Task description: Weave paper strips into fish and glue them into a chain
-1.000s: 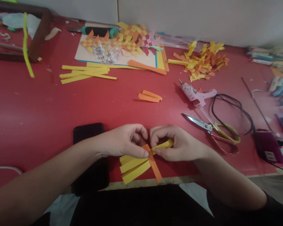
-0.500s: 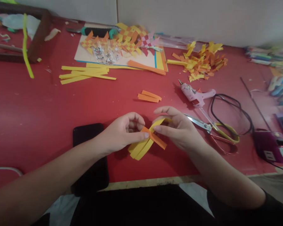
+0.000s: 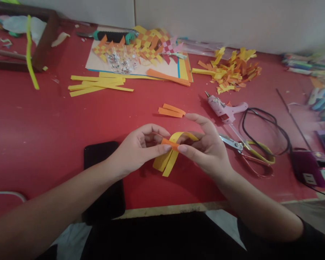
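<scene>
Between my two hands, a little above the red table, are yellow paper strips with an orange paper strip lying across them. My left hand pinches the crossing at its left side, thumb on top of the orange strip. My right hand has its thumb on the right end of the orange strip, and its index finger is raised. One yellow strip arches up and over toward the right fingers. The undersides of the strips and some fingertips are hidden. Two short orange strips lie just beyond my hands.
A black phone lies under my left forearm. Scissors, a pink glue gun and its looped cable are at right. Yellow strips, woven paper pieces and a scrap pile lie farther back. A wooden frame stands far left.
My right thumb has moved onto the orange strip's right end, and the index finger has lifted. The yellow strip now arches higher, and the yellow strips have turned slightly.
</scene>
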### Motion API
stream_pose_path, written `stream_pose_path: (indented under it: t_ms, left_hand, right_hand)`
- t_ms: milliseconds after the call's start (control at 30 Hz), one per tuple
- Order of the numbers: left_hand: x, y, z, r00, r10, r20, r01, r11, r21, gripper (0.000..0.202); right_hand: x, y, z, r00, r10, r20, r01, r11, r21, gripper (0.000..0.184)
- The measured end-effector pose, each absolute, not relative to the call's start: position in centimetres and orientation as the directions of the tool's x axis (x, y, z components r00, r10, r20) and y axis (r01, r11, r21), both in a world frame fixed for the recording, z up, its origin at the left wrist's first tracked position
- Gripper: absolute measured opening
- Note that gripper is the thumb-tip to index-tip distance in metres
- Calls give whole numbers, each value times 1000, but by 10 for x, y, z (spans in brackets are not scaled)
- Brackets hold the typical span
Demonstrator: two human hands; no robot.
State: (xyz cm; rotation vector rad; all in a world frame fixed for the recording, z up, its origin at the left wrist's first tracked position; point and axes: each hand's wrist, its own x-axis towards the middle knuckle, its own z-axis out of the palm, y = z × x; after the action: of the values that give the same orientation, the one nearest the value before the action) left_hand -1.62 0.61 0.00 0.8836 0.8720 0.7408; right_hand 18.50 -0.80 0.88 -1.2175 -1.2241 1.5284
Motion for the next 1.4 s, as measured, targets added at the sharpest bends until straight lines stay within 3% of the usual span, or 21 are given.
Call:
stream_pose_path:
  t_ms: [367,633,933,1233,1400]
  left_hand:
    - [-19,5,-7,324,870,-371,-186,443,877,28]
    - [-16,5,-2,325,885,-334,-111,387,916,18]
    - [-14,-2,-5,387,890,-242,-63,287,956,38]
    - [-18,2,-4,308,919,-245,20,251,968,20]
    - [-16,4,-2,257,912,-320,-70,348,935,19]
  right_hand:
    - [191,-2,-7,-156,953,-258,-114,-277,-954,65]
    - [187,-1,-6,-98,971,-216,-15,-219,-976,64]
    - [187,-2,-2,-98,975,-198,49,-194,-980,66]
    - [186,-2,0,-93,977,-190,37,-187,-982,69]
    - [187,-1,-3,-78,982,-174,25,-173,-985,64]
